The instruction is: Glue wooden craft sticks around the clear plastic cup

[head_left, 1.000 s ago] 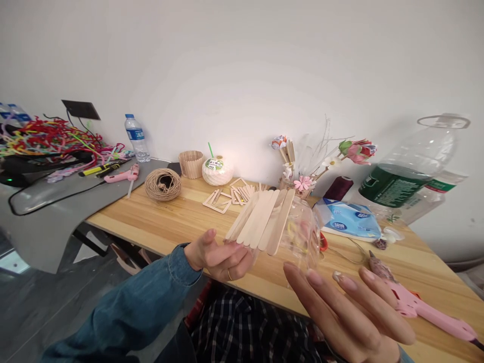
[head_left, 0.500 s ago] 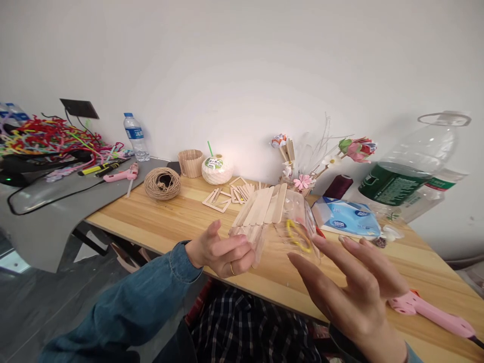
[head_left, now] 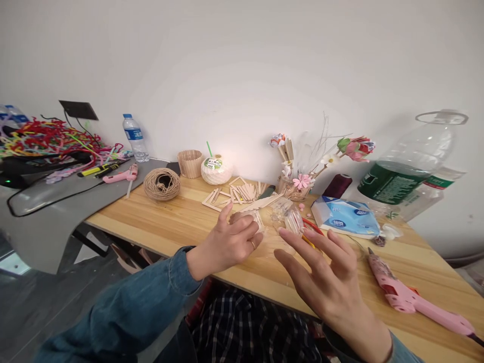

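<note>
My left hand (head_left: 230, 244) has its fingers curled over the near end of a bunch of wooden craft sticks (head_left: 263, 202), which lies low and nearly flat in clear plastic wrap (head_left: 257, 220); the exact grip is partly hidden. Spread fingers and an empty palm show on my right hand (head_left: 328, 275), held over the table's front part. Just beyond its fingertips is a clear plastic container or packet (head_left: 293, 221). Red-handled and yellow items lie beside it, partly covered by the fingers.
Small stick frames (head_left: 217, 199) lie behind my left hand. A twine ball (head_left: 162, 184) is left of them. On the right rest a pink glue gun (head_left: 401, 297), a blue tissue pack (head_left: 346, 217) and a large bottle (head_left: 397, 176). Paper flowers (head_left: 302, 181) stand at the back.
The craft sticks have tipped down from a raised slant to nearly flat. My left hand has turned over and moved slightly forward. My right hand has shifted left, uncovering the glue gun's front.
</note>
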Demonstrator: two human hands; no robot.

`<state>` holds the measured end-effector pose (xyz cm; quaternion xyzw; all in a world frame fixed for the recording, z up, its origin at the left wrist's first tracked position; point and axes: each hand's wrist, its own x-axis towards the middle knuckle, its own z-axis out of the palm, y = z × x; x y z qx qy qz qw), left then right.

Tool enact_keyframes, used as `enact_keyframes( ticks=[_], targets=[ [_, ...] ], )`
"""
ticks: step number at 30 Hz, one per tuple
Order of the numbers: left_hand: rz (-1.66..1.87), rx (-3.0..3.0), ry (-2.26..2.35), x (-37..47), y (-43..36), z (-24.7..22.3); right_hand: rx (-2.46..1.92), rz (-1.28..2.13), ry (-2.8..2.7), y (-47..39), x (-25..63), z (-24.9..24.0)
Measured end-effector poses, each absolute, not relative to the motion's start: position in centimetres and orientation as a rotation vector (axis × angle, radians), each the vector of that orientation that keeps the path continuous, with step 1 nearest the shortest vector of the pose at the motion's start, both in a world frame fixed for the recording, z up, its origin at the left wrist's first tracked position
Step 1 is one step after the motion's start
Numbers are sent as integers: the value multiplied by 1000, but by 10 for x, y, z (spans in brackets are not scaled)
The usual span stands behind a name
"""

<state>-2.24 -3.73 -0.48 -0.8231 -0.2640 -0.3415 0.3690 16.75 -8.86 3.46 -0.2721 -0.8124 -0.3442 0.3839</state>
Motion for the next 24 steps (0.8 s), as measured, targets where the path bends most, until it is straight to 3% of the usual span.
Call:
enact_keyframes(
  ticks=[17,24],
  targets=[
    [-818,-2225,-613,-26,-28,-8,-706,-889,-2094,-79,170,30],
    [-774,-2542,-777,-29,-13,2,-970,-407,-2199,-42,197,16]
  ],
)
